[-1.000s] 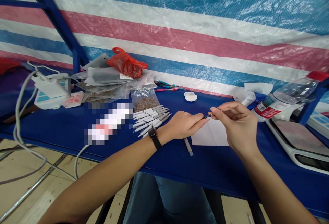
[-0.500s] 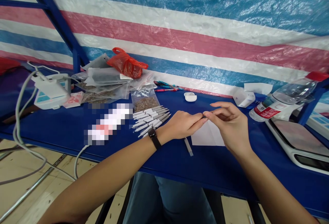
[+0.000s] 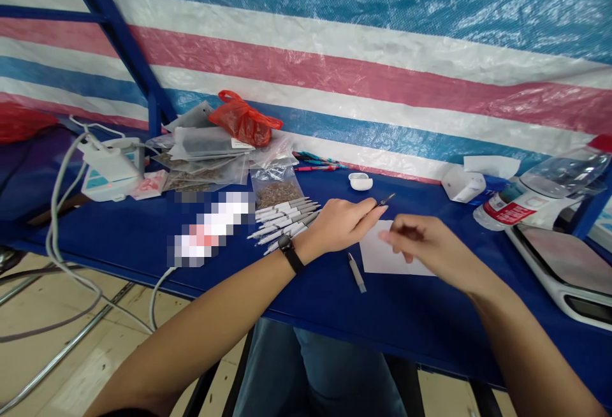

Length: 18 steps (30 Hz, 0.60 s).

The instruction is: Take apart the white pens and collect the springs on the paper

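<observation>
My left hand [image 3: 347,222], with a dark watch on the wrist, is closed around a thin pen refill [image 3: 386,200]. The refill's slim dark end with a metallic tip sticks out past the fingertips, and the rest is hidden in the hand. Just to the right, my right hand [image 3: 418,245] hovers over a sheet of white paper [image 3: 373,257] with its fingers curled together. Whether anything is between those fingers cannot be made out. Below my left hand lies a grey pen barrel [image 3: 356,273]. Several white-and-grey pens [image 3: 282,219] lie in a row left of my left hand.
Zip bags of dried brown bits [image 3: 275,194] and a red plastic bag [image 3: 246,120] are piled at the back left. A power strip [image 3: 210,232] lies in front. A white earbud case [image 3: 360,181] sits behind my hands. At right are a bottle [image 3: 511,206] and a scale [image 3: 568,264].
My hands have come apart. The right hand has moved down and curled its fingers, while the left keeps the refill, whose tip now shows. The view has shifted slightly.
</observation>
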### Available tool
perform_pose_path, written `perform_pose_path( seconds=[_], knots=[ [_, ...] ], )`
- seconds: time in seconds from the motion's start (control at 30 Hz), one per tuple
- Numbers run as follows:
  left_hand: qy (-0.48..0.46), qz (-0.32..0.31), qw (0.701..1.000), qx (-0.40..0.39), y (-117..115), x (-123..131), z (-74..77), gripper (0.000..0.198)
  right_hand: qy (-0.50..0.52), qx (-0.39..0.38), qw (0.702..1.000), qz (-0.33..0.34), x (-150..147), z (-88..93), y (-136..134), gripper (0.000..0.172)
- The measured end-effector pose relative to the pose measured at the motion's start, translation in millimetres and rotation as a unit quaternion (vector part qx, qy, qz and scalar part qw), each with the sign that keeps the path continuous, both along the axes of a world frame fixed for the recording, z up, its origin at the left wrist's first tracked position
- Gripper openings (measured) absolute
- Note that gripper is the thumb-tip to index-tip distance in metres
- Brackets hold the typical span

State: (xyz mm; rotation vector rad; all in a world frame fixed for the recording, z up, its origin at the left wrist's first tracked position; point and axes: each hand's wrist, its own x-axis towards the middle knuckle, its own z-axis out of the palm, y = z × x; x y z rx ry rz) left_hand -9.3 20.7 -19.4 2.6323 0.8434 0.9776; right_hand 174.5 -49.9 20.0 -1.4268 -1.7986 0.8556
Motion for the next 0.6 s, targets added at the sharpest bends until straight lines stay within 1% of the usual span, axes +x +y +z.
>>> perform_pose_path(
  seconds=[0.07, 0.13, 0.2, 0.27, 0.33, 0.43, 0.6],
  knots=[
    [-0.007, 0.013, 1.0, -0.007, 0.6, -0.6, 0.7, 0.048, -0.082, -0.003, 0.995, 0.058, -6.3, -5.0, -4.9, 0.042],
    [-0.006, 0.017, 1.0, -0.011, 0.4, -0.5, 0.8, 0.049, -0.156, -0.006, 0.982, 0.103, -16.5, -11.0, -9.8, 0.03],
    [-0.003, 0.015, 1.0, -0.012, -0.1, 0.0, 0.5, 0.05, -0.216, -0.026, 0.966, 0.142, -27.1, -15.4, -14.0, 0.024],
    [0.0, 0.011, 1.0, -0.011, -0.6, 0.6, 0.2, 0.051, -0.243, -0.05, 0.954, 0.169, -35.2, -17.2, -17.2, 0.023],
    [0.0, 0.01, 1.0, -0.009, -1.0, 1.2, 0.0, 0.051, -0.247, -0.059, 0.95, 0.183, -39.9, -17.2, -19.2, 0.021],
    [-0.006, 0.006, 1.0, -0.006, -1.4, 1.6, 0.0, 0.051, -0.238, -0.036, 0.953, 0.182, -40.7, -16.5, -20.5, 0.021],
    [0.011, 0.004, 1.0, -0.005, -2.8, 0.9, 1.1, 0.051, -0.151, 0.024, 0.976, 0.155, -30.4, -12.8, -18.4, 0.02]
  ],
)
